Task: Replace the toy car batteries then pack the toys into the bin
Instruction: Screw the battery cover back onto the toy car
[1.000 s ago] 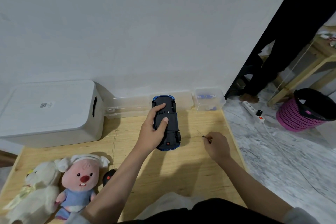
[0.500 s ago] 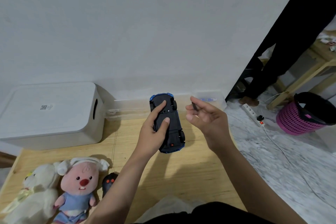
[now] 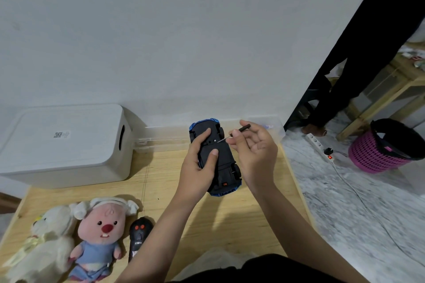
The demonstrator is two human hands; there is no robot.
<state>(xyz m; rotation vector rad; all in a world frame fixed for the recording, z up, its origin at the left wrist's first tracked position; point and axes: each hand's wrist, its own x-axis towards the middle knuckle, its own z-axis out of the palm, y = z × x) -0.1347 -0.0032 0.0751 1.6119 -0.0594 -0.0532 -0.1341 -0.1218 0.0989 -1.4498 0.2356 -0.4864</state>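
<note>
A blue toy car point(image 3: 224, 163) is held upside down above the wooden table point(image 3: 230, 220), its black underside facing me. My left hand point(image 3: 199, 167) grips it from the left, thumb and a finger pressed on the underside. My right hand point(image 3: 253, 151) pinches a small black-handled screwdriver point(image 3: 239, 132), whose thin tip points at a screw near the battery cover. A white lidded bin point(image 3: 66, 145) stands at the table's back left. A white plush point(image 3: 43, 243), a pink plush point(image 3: 101, 234) and a black remote control point(image 3: 139, 236) lie at the front left.
Clear plastic boxes point(image 3: 165, 141) line the wall behind the car. A white wall rises behind the table. On the marble floor to the right are a power strip point(image 3: 320, 148) and a pink basket point(image 3: 388, 147). A person in black stands at the right.
My right hand lifted the screwdriver from the table and brought its tip to the car's underside. My left hand raised and tilted the car slightly.
</note>
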